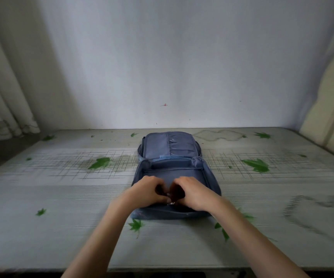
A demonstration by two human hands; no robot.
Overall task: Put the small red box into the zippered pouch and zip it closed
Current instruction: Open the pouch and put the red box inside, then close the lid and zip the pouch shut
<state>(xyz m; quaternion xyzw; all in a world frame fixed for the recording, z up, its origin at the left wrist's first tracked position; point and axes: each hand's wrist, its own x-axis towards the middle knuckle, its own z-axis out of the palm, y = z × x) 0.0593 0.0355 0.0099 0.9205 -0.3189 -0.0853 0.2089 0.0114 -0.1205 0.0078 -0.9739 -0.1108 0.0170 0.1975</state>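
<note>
A blue zippered pouch (174,171) lies open on the table, its lid (168,145) flipped back toward the wall. My left hand (148,190) and my right hand (195,194) meet over the near part of the pouch's open compartment. Between their fingers sits the small red box (177,192), dark red and mostly covered by the hands. Both hands grip it from either side, just above the pouch's inside. Small metal bits, likely zipper pulls (170,199), glint below the fingers at the pouch's near rim.
The table (61,227) has a pale cloth printed with green leaves and grey line patterns. A plain wall stands close behind the pouch, a curtain (5,97) hangs at the far left, and a cream panel (330,109) leans at the right.
</note>
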